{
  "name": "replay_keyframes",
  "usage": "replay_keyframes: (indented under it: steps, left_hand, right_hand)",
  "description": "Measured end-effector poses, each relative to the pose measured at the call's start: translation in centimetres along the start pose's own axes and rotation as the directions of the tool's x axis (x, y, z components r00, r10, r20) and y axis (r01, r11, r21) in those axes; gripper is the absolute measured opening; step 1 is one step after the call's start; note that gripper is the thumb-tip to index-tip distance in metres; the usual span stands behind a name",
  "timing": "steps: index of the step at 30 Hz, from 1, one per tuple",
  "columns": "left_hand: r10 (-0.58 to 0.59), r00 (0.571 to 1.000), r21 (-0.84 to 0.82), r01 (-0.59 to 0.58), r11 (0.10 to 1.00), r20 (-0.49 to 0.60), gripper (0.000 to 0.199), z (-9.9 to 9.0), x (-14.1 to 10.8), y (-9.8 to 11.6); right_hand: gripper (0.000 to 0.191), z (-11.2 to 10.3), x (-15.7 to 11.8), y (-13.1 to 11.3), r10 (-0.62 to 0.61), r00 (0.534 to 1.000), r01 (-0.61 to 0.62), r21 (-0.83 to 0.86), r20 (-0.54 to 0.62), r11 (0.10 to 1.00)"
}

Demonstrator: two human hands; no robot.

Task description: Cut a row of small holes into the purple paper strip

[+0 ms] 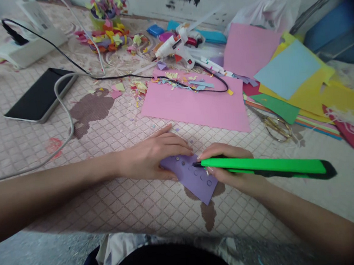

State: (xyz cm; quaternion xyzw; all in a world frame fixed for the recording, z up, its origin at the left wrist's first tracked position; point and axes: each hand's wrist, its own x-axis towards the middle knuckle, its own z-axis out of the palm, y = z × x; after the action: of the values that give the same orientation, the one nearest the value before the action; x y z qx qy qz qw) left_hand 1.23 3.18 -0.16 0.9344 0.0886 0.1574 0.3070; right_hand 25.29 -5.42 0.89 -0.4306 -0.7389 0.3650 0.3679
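A small piece of purple paper (199, 189) lies on the quilted tablecloth in front of me, with several small circles along it. Two of the circles near my fingers look like holes or dark spots. My left hand (156, 156) holds the paper at its left end, fingers along the far edge and thumb at the near side. In my right hand (226, 151) is a green utility knife (267, 166), its body pointing out to the right. The dark blade tip touches or hovers just over the paper; which one, I cannot tell.
Beyond my hands lies a pink sheet (193, 107) with paper scraps and a black cord. Behind it sits a white glue gun (174, 48). Gold-handled scissors (275, 127) and coloured paper (288, 70) are right; a phone (41, 95) and power strip (31, 49) are left.
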Motion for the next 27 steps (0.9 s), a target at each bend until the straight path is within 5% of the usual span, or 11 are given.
replay_keyframes:
  steps: [27]
  left_hand:
    - [0.010,1.000,-0.003,-0.010,1.000,-0.014,0.048,0.14,-0.04,-0.05]
  right_hand:
    - [0.022,0.10,0.13,-0.22,-0.053,0.997,0.056,-0.065,0.052,0.996]
